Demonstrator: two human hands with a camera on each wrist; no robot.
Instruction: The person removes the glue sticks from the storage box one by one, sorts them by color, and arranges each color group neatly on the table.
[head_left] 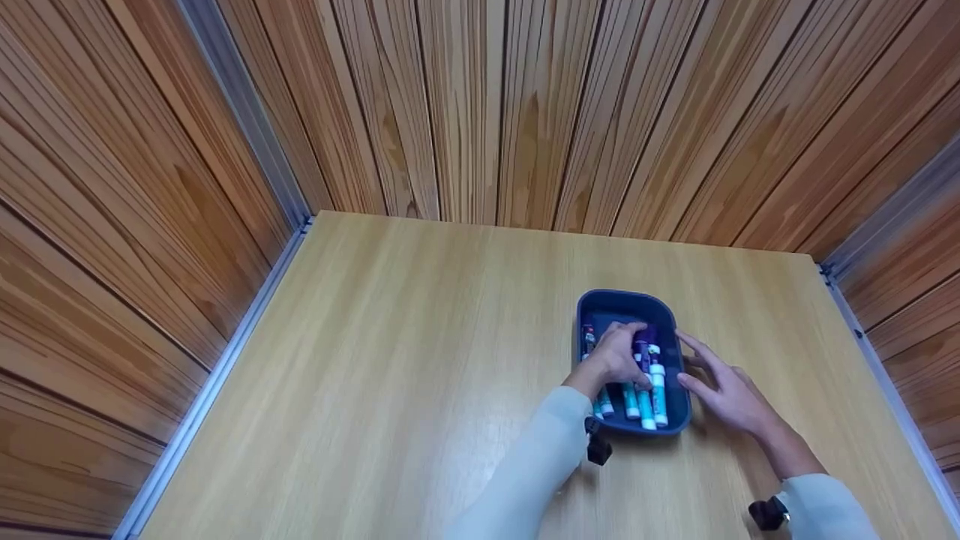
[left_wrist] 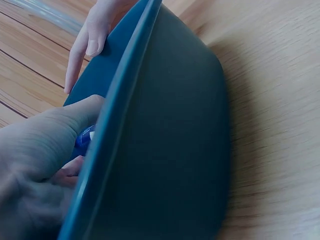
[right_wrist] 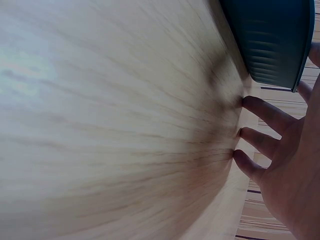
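Blue tray (head_left: pixel 671 330) sits on the desk (head_left: pixel 420 360), right of centre, long side running away from the person. Inside: several markers (head_left: pixel 651 390) with teal and white barrels, lying lengthwise, caps toward the near rim; one has a purple part near the middle.

Left hand (head_left: pixel 619 352) reaches into the tray from the near-left side, fingers curled down over the markers. The left wrist view shows the thumb and fingers closing around a blue marker end (left_wrist: pixel 84 140) just inside the tray wall (left_wrist: pixel 170 140). Exact grip partly hidden by the rim.

Right hand (head_left: pixel 724 390) is outside the tray on its right, fingers spread and straight, palm down. Thumb and forefinger touch or nearly touch the tray's right wall; cannot tell which from the head view. In the right wrist view three fingertips (right_wrist: pixel 250 104) press on the desk (right_wrist: pixel 110 125), tray corner (right_wrist: pixel 272 40) just beside them. It holds nothing.

Light sleeves on both arms, black wrist mounts visible. Wood-panel walls (head_left: pixel 480 105) surround the desk.
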